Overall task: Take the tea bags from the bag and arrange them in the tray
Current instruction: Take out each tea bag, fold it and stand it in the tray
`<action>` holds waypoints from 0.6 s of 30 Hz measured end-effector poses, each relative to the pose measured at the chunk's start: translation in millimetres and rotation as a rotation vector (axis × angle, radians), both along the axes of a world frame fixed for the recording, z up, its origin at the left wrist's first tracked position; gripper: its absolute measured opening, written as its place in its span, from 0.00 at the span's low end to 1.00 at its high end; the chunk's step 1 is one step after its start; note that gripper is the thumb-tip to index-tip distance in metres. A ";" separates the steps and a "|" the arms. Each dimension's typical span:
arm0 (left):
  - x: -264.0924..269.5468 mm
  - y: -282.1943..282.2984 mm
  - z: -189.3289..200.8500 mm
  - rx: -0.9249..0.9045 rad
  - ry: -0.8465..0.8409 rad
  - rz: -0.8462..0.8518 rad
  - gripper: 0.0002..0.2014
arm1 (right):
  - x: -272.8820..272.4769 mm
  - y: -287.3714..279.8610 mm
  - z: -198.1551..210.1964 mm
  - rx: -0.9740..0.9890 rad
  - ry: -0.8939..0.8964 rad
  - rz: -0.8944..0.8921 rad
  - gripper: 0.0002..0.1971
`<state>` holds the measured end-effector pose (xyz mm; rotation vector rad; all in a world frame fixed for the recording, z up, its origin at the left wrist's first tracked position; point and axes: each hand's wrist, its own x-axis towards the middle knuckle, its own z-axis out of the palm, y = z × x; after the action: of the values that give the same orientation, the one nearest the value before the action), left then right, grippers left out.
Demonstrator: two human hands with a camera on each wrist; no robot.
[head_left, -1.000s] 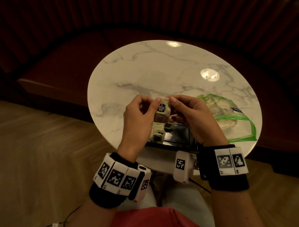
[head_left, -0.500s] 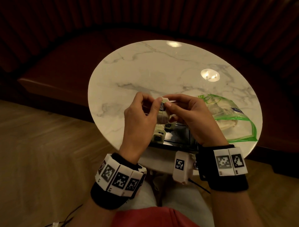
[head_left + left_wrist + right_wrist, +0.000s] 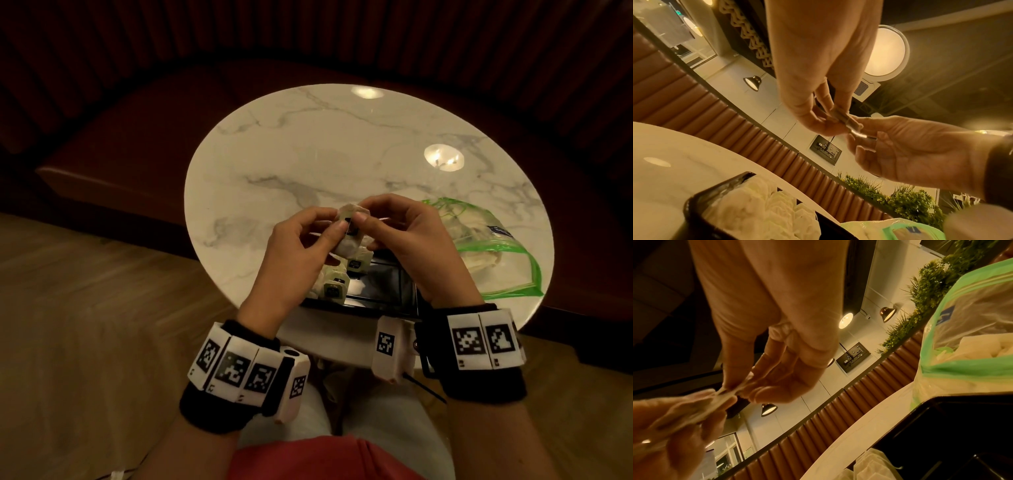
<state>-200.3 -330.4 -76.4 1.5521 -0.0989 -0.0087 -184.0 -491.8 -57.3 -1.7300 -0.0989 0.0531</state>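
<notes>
Fingers (image 3: 337,229) of both hands pinch one tea bag (image 3: 349,236); two more stand in the tray (image 3: 383,303), one bag (image 3: 496,253) beside.

Desk (image 3: 308,154): white marble, grey veins, polished, mirrors ceiling lights. Tray (image 3: 387,301): black, glossy, reflective. Bag (image 3: 493,246): clear thin plastic, crinkled, green edging. Tea bags (image 3: 760,209): white matt gauzy paper, wrinkled. Floor (image 3: 85,308): wood planks, matt. Bench (image 3: 694,100): brown ribbed leather-like padding.
</notes>
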 end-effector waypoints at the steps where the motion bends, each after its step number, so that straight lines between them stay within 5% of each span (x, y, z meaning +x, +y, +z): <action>1: 0.1 -0.2 -0.4 -0.009 0.023 -0.024 0.08 | 0.4 0.0 0.1 -0.002 -0.006 -0.019 0.05; 12: 2.3 0.7 -14.1 -0.034 0.102 -0.128 0.14 | 0.5 -8.4 5.8 -0.192 -0.121 -0.006 0.03; 18: 15.1 25.1 -40.9 0.357 0.140 0.038 0.14 | 9.3 -29.2 -24.1 -0.493 -0.027 -0.065 0.02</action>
<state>-185.2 -305.3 -117.2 1.9040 0.0456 -0.1099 -174.7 -521.0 -81.5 -2.2260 -0.0505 0.0055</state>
